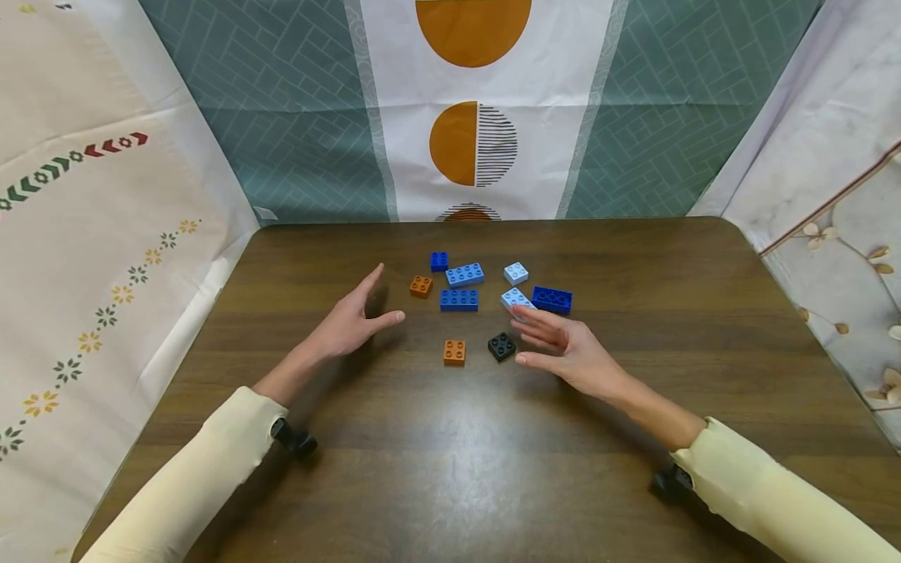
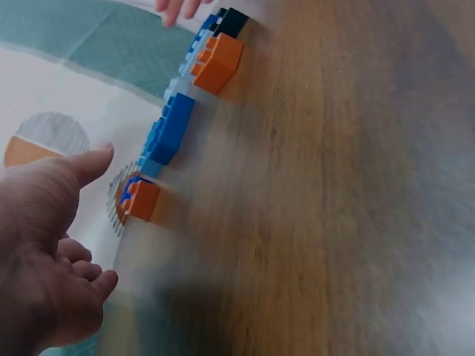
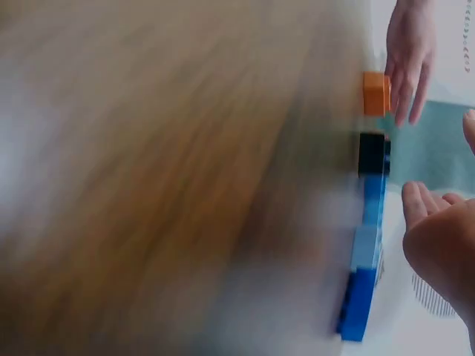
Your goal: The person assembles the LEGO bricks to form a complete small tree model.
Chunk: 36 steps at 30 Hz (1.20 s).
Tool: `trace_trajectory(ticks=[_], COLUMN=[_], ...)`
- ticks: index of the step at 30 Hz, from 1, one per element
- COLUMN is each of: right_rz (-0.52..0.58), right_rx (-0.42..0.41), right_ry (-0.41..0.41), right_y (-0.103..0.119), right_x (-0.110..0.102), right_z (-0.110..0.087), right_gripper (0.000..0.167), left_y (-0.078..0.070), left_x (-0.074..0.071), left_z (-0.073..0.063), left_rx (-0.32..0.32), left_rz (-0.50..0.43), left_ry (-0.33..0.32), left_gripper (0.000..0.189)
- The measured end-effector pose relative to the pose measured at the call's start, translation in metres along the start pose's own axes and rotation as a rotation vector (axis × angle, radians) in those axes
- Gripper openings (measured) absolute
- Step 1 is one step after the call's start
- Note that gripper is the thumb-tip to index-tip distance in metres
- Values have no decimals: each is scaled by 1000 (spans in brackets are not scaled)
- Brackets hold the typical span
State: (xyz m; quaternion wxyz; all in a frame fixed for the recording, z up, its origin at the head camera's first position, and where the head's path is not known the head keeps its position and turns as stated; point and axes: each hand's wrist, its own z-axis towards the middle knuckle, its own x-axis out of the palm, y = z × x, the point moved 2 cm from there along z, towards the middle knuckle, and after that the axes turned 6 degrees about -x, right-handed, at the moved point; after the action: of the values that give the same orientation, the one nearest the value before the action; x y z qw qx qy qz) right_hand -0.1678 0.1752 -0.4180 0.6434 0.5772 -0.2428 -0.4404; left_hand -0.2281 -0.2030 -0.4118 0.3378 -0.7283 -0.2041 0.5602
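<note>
The right hand [image 1: 573, 356], loosely extended, partly hides a pale brick [image 1: 515, 296]. The left hand [image 1: 349, 319], likewise released, is nearer the table's [image 1: 317, 258] left edge. Its near edge is cut off

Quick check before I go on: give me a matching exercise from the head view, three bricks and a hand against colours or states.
1. rightmost brick
2. leftmost brick
3. partly hidden brick behind the right hand
4. left hand

A. pale blue
B. off to the left, holding nothing
C. dark blue
D. orange

Pairs: 1-C, 2-D, 3-A, 4-B
</note>
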Motion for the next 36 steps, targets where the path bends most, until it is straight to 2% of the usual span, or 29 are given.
trace_trajectory(ticks=[5, 12, 17, 23, 36], right_rz=[128, 156, 137, 77, -84], right_rx=[-1, 60, 77, 98, 136], right_ry=[14, 17, 27, 28, -10], right_y=[-3, -2, 3, -2, -9], right_x=[20, 46, 60, 71, 73], right_z=[11, 24, 30, 37, 53], right_gripper=[70, 66, 65, 67, 60], left_y=[-1, -3, -4, -4, -6], left_x=[10, 20, 23, 26, 31], left_z=[16, 31, 41, 50, 55], left_rx=[1, 58, 58, 53, 47], left_rz=[-76, -147, -204, -227, -175], left_ry=[14, 29, 18, -10, -70], left_gripper=[93, 81, 74, 67, 58])
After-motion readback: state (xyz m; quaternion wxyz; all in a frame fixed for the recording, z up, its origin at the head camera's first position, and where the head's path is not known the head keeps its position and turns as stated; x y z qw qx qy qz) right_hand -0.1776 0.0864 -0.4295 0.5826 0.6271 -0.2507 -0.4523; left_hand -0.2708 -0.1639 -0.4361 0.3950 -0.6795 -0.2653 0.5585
